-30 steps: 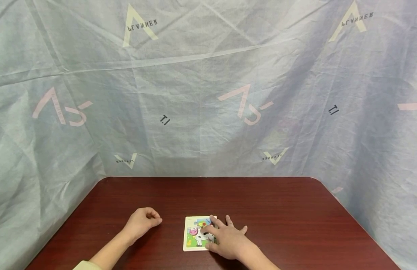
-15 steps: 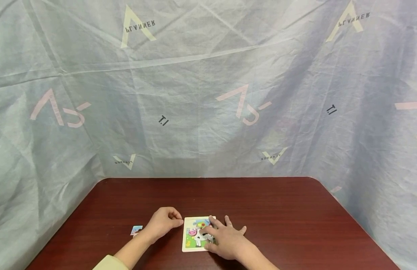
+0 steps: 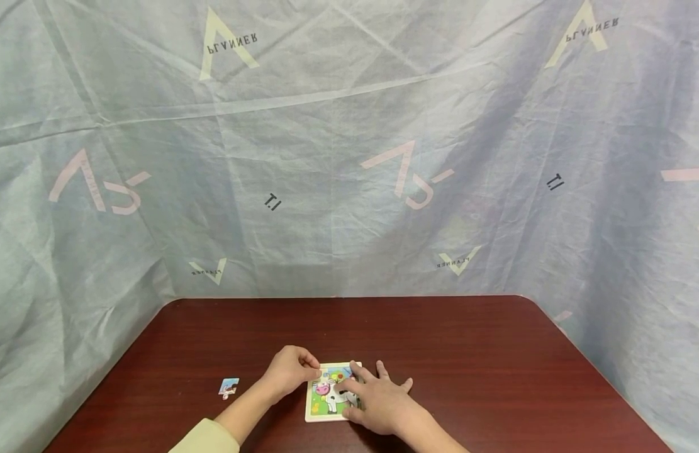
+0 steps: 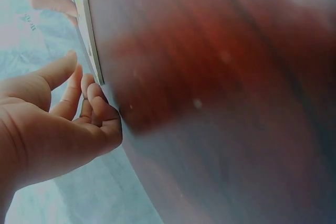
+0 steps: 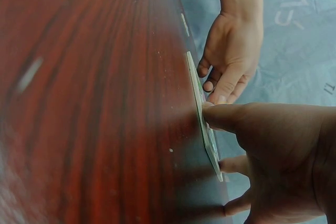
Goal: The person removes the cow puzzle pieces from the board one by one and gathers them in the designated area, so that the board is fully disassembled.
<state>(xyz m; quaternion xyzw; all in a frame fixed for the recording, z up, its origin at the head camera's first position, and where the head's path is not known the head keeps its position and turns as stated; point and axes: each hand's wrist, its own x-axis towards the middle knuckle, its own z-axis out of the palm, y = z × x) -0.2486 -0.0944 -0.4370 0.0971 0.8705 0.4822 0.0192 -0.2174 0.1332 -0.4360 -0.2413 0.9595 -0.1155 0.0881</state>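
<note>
A square cow jigsaw puzzle (image 3: 321, 402) in a pale frame lies on the table, its picture partly covered by my hands. At its upper left corner is my left hand (image 3: 291, 371), thumb and fingertips pinched together over a puzzle piece that they almost wholly hide. My right hand (image 3: 385, 402) rests across the right side of the puzzle with spread fingers, the thumb by the near edge. In the right wrist view the puzzle frame (image 5: 197, 90) shows edge-on between my right fingers and my left hand (image 5: 231, 51).
One loose jigsaw piece (image 3: 228, 386), blue and white with dark marks, lies to the left of my left forearm. The dark red table (image 3: 440, 333) has rounded far corners. Grey printed cloth (image 3: 326, 189) hangs behind it and at the sides.
My left hand has moved right, from the open table to the puzzle's upper left corner, uncovering the loose piece. My right hand has stayed on the puzzle.
</note>
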